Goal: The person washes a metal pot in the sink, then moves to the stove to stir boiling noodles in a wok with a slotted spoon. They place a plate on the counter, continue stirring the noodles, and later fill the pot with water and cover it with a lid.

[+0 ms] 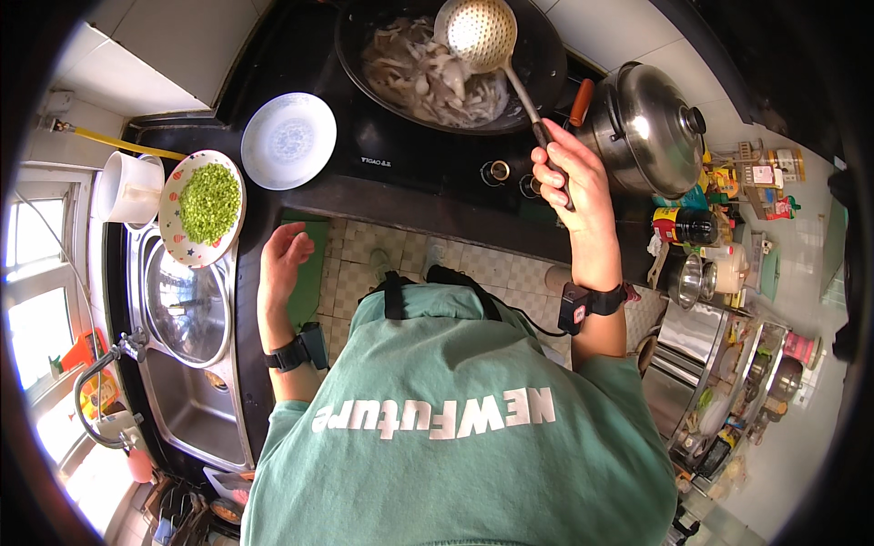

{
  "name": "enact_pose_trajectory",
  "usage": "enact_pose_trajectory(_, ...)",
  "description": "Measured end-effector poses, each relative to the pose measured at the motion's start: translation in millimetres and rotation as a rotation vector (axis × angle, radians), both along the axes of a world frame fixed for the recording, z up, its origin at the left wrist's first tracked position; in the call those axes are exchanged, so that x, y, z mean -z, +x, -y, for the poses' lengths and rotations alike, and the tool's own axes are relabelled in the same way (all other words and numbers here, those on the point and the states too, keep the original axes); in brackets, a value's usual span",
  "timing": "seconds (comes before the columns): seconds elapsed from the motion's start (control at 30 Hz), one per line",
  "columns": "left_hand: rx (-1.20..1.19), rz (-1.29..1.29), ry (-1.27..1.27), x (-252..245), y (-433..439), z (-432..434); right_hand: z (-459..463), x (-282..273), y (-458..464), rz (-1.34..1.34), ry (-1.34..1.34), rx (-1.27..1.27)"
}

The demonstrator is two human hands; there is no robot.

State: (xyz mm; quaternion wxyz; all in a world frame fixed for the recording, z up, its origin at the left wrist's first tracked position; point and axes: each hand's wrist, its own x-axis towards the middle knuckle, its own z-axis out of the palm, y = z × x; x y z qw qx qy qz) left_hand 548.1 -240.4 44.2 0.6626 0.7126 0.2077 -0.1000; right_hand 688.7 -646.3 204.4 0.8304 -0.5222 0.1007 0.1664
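Note:
My right hand (577,174) grips the dark handle of a metal perforated skimmer (481,34). The skimmer's bowl is over a black wok (543,54), at its far side; whether it touches the food cannot be told. Pale strips of food (427,82), possibly mushroom or meat, sit in cloudy liquid in the wok. My left hand (283,256) hangs empty near the counter's front edge, fingers loosely bent. Closest to it are a patterned plate (196,254) of chopped green vegetable (209,203) and an empty white-blue plate (289,141).
A lidded steel pot (649,130) stands right of the wok on the black gas stove (423,160). Bottles (683,225) and metal bowls (686,280) crowd the right side. Leftward lie a glass lid (188,307), a steel sink (198,409), a faucet (130,345) and a white container (130,184).

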Motion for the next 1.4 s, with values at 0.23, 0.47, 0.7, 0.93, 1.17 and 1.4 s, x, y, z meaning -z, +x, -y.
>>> enact_pose_trajectory(0.23,-0.006,0.005,-0.01,0,1,-1,0,1,14,0.14,-0.619,0.08)
enact_pose_trajectory(0.47,-0.028,-0.005,-0.018,7,-5,-3,7,-8,-1,-0.075,-0.199,0.078)
enact_pose_trajectory(0.7,0.014,0.013,-0.016,8,10,1,-3,-13,11,-0.04,0.07,0.002)
enact_pose_trajectory(0.93,0.011,0.012,-0.023,7,10,3,-5,-22,11,0.132,-0.546,-0.005)
enact_pose_trajectory(1.17,-0.026,-0.009,-0.025,12,-6,0,11,-24,-12,-0.188,-0.124,0.053)
enact_pose_trajectory(1.4,0.01,0.017,-0.015,10,0,4,-9,-20,13,-0.424,0.751,-0.102)
